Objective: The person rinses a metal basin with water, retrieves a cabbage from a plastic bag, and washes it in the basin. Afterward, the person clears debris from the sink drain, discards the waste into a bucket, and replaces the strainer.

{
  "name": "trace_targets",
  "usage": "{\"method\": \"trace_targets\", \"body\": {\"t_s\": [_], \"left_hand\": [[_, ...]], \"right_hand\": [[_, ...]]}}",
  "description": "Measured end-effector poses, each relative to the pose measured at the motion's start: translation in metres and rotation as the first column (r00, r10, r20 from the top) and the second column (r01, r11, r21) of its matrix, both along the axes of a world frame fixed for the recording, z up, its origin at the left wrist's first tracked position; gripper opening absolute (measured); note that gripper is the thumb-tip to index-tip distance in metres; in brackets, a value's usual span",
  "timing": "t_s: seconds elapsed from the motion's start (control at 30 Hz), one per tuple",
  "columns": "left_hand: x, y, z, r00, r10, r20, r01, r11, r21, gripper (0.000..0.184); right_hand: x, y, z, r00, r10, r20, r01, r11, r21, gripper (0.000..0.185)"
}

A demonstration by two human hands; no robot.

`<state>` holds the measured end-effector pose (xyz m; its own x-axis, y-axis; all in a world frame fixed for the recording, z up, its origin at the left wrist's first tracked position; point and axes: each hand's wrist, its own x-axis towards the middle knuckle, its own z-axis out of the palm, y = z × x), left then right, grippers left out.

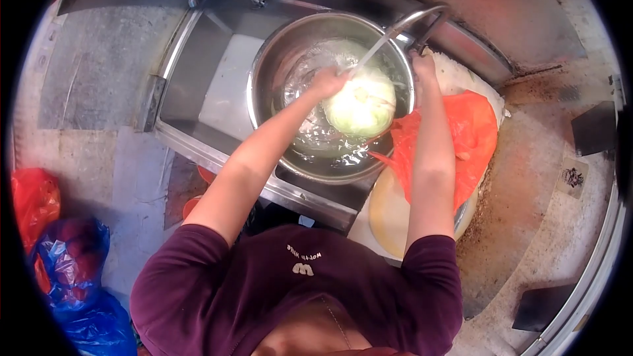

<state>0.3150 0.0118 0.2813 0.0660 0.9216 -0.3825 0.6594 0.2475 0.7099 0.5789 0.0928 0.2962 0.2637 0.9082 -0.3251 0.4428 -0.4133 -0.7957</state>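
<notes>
A pale green cabbage (361,107) sits in water inside a large round metal basin (258,95). My left hand (330,83) is against the upper left side of the cabbage, its fingers curled at the edge and partly blurred. A stream of water from the curved tap (417,16) falls between that hand and the cabbage. Beyond the basin's right rim, my right hand (422,64) is closed at the base of the tap, around its handle, with the fingertips hard to see. An orange-red plastic bag (461,138) lies under my right forearm and reaches the basin's rim.
The basin stands in a metal sink (188,82) with a white board (231,86) at its left. A second tap (257,1) is at the back. A round yellowish board (389,214) lies beneath the bag. Blue bags (95,320) and a red bag (36,201) rest at lower left.
</notes>
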Motion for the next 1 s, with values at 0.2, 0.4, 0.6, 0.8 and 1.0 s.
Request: {"method": "trace_targets", "body": {"t_s": [0.2, 0.4, 0.6, 0.8, 1.0], "left_hand": [[0.009, -0.007, 0.008, 0.990, 0.110, 0.090, -0.104, 0.992, -0.077, 0.085], [0.012, -0.016, 0.011, 0.996, -0.084, 0.009, 0.083, 0.996, 0.020, 0.095], [0.000, -0.017, 0.025, 0.979, 0.038, 0.198, 0.032, 0.941, -0.337, 0.084], [0.025, -0.032, 0.018, 0.965, 0.263, 0.016, -0.263, 0.958, 0.113, 0.058], [0.049, -0.052, 0.063, 0.993, 0.061, -0.096, 0.015, 0.770, 0.638, 0.040]], "right_hand": [[0.028, 0.011, -0.021, 0.866, -0.024, -0.499, -0.092, 0.974, -0.207, 0.034], [-0.013, -0.019, 0.012, 0.932, -0.083, 0.353, -0.006, 0.970, 0.244, 0.032], [-0.060, -0.137, 0.034, 0.931, 0.067, 0.359, -0.260, 0.812, 0.523, 0.037], [-0.085, -0.176, -0.028, 0.956, -0.004, 0.294, -0.145, 0.864, 0.483, 0.049], [-0.069, -0.202, 0.043, 0.979, 0.154, 0.130, -0.198, 0.864, 0.462, 0.031]]}}
